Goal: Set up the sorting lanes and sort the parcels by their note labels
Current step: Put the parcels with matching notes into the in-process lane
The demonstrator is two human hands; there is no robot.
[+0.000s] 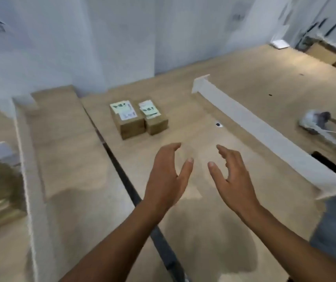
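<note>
Facing inward, left hand and right hand are empty, fingers spread. Probably readied for the labelled parcels.

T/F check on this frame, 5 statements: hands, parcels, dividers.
1. The left hand and the right hand both hold nothing. True.
2. Three parcels sit ahead of the hands. False: there are two, a larger parcel and a smaller parcel.
3. The larger parcel has a green note on its top. True.
4. The smaller parcel is stacked on the larger one. False: they stand side by side on the wooden surface.
5. A long white divider lies on the right-hand side of the hands. True.
</note>
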